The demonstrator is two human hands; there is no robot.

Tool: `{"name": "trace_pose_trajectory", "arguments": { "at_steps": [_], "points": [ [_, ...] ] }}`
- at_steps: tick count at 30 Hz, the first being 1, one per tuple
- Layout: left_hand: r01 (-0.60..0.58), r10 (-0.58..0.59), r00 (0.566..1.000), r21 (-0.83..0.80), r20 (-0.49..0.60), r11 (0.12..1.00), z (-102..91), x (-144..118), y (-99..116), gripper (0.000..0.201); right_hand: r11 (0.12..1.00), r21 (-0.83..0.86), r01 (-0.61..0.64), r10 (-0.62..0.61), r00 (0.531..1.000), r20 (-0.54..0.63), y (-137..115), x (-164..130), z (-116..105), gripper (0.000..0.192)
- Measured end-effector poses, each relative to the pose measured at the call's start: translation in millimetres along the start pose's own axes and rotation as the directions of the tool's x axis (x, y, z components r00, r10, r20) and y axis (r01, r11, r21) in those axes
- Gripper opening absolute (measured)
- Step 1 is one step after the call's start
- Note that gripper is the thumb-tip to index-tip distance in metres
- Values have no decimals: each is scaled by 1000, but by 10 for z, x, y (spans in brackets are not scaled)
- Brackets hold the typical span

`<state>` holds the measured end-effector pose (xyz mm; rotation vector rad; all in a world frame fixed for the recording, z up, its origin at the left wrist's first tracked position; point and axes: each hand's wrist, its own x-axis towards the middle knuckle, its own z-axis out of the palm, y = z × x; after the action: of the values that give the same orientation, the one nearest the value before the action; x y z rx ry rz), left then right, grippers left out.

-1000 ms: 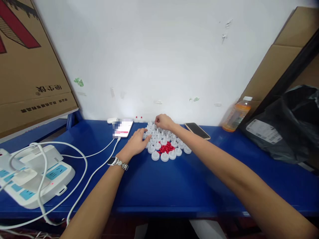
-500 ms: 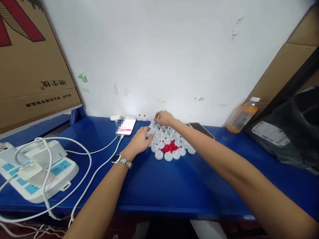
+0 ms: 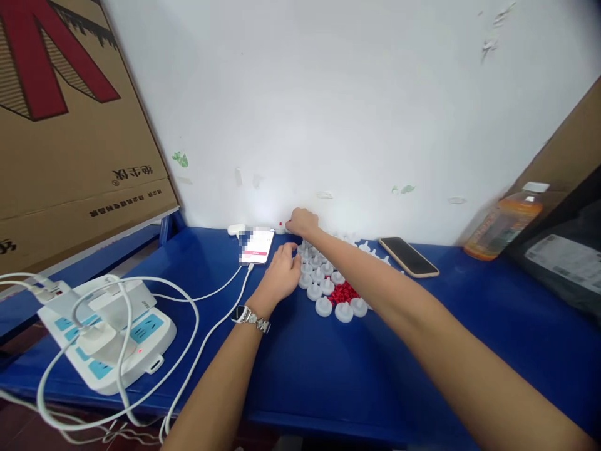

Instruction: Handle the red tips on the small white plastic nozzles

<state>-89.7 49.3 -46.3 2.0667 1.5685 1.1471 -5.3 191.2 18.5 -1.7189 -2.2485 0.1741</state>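
While the left hand (image 3: 282,272) rests flat on the blue desk (image 3: 328,376) against the near-left edge of the cluster of white caps (image 3: 323,282), the right hand (image 3: 303,222) has moved on from where it was a second ago. Then it hovered over the back rows of the cluster; now it reaches past them to the far edge of the desk by the wall, its fingertips pinched together at a small white piece with a red tip (image 3: 280,226). Whether that pinch already has hold of the piece I cannot tell, as the fingers hide it. The left hand's fingers lie loosely extended, holding nothing, only touching the nearest caps. The little pile of red bits (image 3: 345,292) sits in the middle of the cluster, ringed by caps. So the work appears to have shifted from the rows to the separate pieces by the wall.

Around this lie a lit phone (image 3: 257,244) on a white cable, a dark phone (image 3: 408,256), a juice bottle (image 3: 504,222), a power strip (image 3: 117,332) and a cardboard box (image 3: 70,125).
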Motion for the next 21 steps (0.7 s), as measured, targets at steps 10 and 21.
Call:
{"name": "trace_pose_trajectory", "arguments": {
  "at_steps": [10,21],
  "points": [
    [-126,121,981,-25,-150,992,-89,-45,402,39,695,715,69,71,984,-164,516,-1145,-523,10],
    [-346,349,937,-99,14,933,31,-196,906,41,627,744,232,-13,958,-288,951,-2016,-404,48]
  ]
}}
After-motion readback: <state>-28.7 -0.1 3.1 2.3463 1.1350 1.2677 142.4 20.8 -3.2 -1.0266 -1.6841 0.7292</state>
